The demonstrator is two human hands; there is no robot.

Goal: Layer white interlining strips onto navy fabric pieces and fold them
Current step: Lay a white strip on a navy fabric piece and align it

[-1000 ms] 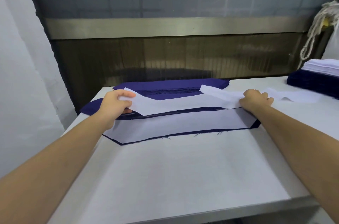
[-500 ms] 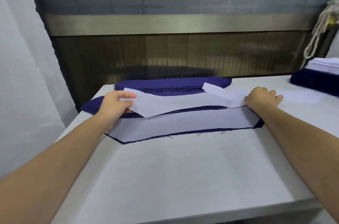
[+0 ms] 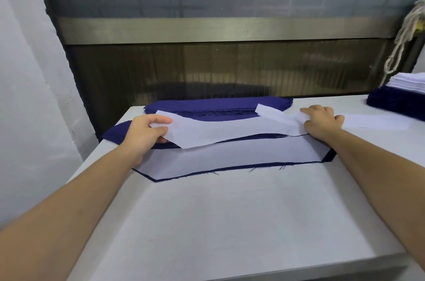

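— What was seen nearest?
— The white surface (image 3: 230, 223) was seen first, crossed by two bare forearms. Farther in, a navy fabric piece (image 3: 230, 167) was laid flat. It was almost wholly covered by a white interlining layer (image 3: 230, 154), so that only a dark border was left showing along its near edge.

— And the hands?
— Just over the far edge of that navy fabric piece, a loose interlining strip (image 3: 230, 131) was held, sagging in the middle. Its left end was pinched between thumb and fingers of the left hand (image 3: 142, 133), at the piece's far left corner. The right hand (image 3: 322, 123) was laid on the strip's other end, at the piece's far right corner, with fingers bent. Whether the strip was gripped there or merely pressed could not be told.

— What was found beyond?
— Directly behind the piece a navy stack (image 3: 218, 106) was spread. To the piece's right, past the right hand, another white strip (image 3: 377, 122) was laid flat. Farther right, a pile (image 3: 400, 94) of navy pieces topped with white ones was set. Behind the piece a metal rail (image 3: 218, 30) was fixed, and far to its right a pale rope (image 3: 404, 34) was hung.
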